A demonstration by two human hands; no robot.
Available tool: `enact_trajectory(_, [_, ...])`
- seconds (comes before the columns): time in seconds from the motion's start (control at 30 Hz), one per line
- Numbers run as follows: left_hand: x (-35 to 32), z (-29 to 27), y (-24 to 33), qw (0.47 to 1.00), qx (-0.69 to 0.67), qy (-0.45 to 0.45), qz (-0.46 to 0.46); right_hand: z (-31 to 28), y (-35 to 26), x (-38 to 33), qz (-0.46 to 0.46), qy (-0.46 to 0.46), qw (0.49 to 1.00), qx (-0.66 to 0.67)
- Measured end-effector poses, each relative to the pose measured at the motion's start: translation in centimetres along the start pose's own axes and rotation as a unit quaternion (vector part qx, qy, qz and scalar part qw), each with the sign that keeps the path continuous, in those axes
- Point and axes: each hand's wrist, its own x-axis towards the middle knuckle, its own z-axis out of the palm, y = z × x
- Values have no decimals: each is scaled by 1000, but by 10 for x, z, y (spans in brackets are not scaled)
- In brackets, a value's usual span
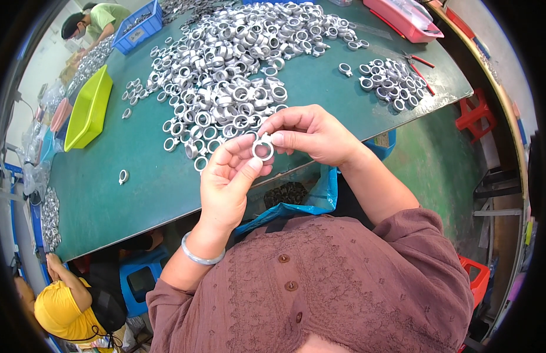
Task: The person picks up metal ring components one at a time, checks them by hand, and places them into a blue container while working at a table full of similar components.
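**Both hands on one ring above the counter's near edge**

A small silvery ring (262, 149) is held between the two hands, over the near edge of the green counter (137, 188). The left hand (229, 176) comes up from below, its thumb and fingers pinched on the ring's lower left side. The right hand (311, 134) reaches in from the right, fingertips closed narrowly on the ring's upper right rim. The ring faces up, its hole open to the camera.

Just beyond the hands lies a large heap of rings (237, 65) of the same kind, spread across the middle and far part of the counter. A smaller group (390, 79) sits apart at the far right, with red-handled pliers (423, 67) beside it. One lone ring (123, 175) lies at the near left. A yellow-green tray (87, 109) rests at the left, a blue bin (137, 26) at the far left, a pink tray (402, 17) at the far right. A blue bag (320, 197) hangs below the counter edge, near the person's lap.
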Motion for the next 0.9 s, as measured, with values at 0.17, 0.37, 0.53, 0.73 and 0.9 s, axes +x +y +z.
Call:
enact_trajectory(0.17, [-2, 0, 4, 993, -72, -20, -90, 1, -3, 1, 35, 9, 999, -25])
enact_trajectory(0.37, [0, -3, 1, 986, -102, -41, -127, 2, -2, 2, 27, 17, 999, -38])
enact_trajectory(0.53, [0, -3, 3, 976, -141, -45, -158, 1, 0, 5, 41, 7, 999, -23])
enact_trajectory(0.73, [1, -3, 2, 971, -165, -65, -162, 2, -2, 8, 65, 1, 998, 20])
enact_trajectory(0.9, [11, -10, 2, 975, -169, -58, -136, -2, 5, 11, 37, 15, 999, 4])
